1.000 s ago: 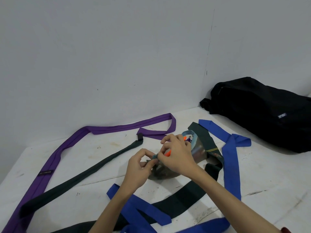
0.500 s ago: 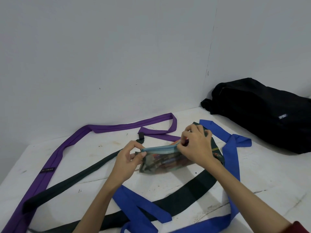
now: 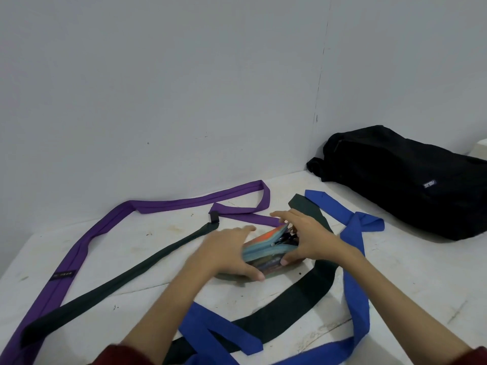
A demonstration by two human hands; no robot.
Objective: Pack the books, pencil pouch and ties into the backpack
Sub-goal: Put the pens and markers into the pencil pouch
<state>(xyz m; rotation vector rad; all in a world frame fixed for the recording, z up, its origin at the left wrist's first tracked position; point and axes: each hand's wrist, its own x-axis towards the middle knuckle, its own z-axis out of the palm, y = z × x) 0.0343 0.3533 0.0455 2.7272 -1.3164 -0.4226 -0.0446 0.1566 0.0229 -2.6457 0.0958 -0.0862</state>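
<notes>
A see-through pencil pouch [image 3: 266, 252] with a light blue zipper lies at the middle of the white table [image 3: 131, 248]. Its right end gapes and shows pens. My left hand [image 3: 226, 250] clasps its left end and my right hand [image 3: 308, 238] clasps its right end. A purple tie [image 3: 87, 238] runs along the wall to the left. A dark green tie [image 3: 126, 277] and a blue tie [image 3: 353, 262] loop around the pouch. The black backpack [image 3: 405, 180] lies on its side at the back right, apart from both hands. No books are in view.
Grey walls meet in a corner behind the backpack. The table's left edge runs beside the purple tie. A pale object [image 3: 481, 150] peeks from behind the backpack at the right edge.
The hands were pulling the zipper along the raised pouch. Now the pouch rests lower on the table and both hands cup its ends. The view has shifted slightly.
</notes>
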